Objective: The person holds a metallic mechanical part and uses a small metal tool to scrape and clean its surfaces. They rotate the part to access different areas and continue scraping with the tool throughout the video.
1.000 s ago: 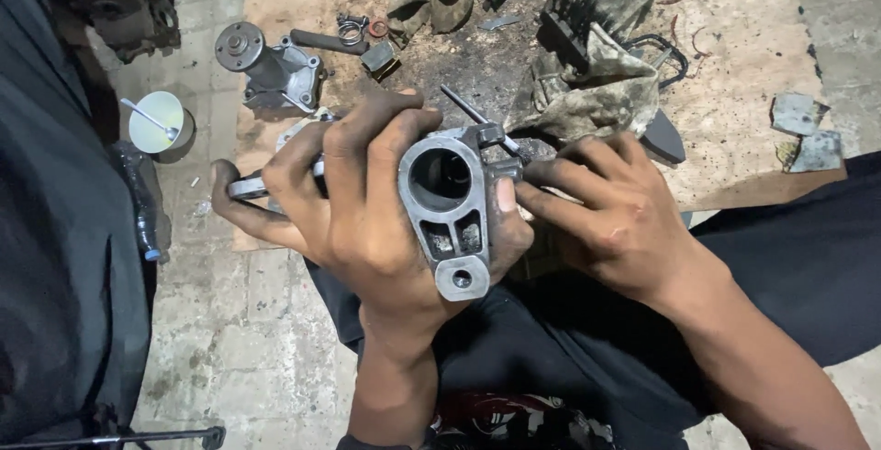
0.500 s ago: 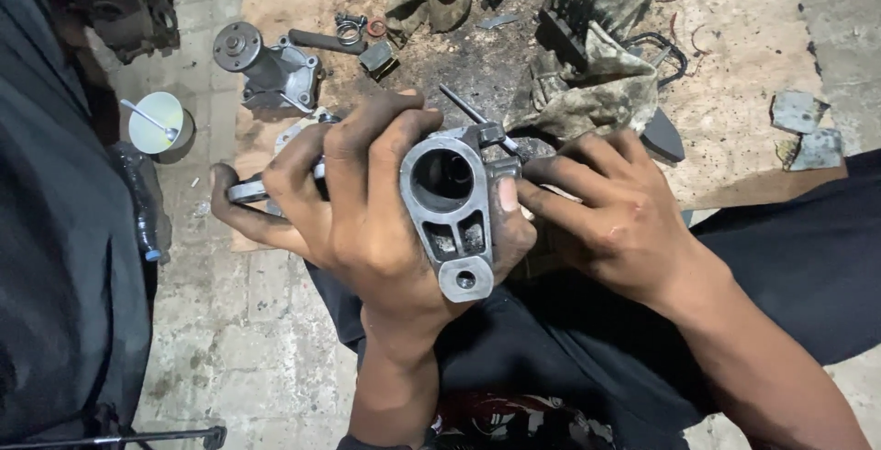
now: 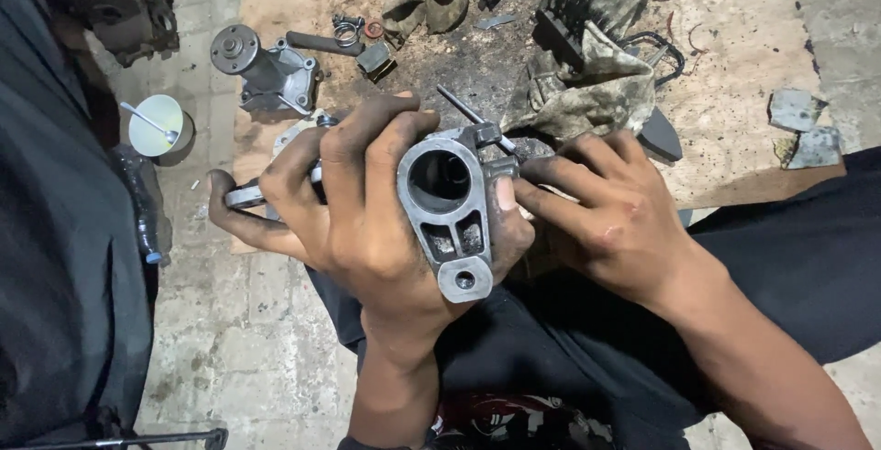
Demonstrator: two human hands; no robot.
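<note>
My left hand (image 3: pixel 367 221) is wrapped tight around the grey metal part (image 3: pixel 450 211) over my lap, just off the board's (image 3: pixel 734 92) near edge, and my right hand's fingers (image 3: pixel 551 175) pinch its side, so I should hold it steady.

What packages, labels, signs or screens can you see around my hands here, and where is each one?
No labels, signs or screens show.
Plastic bottle: lies on the paved floor at the left, dark and clear with a blue cap.
White cup: round, just above the bottle, a thin stick in it.
</note>
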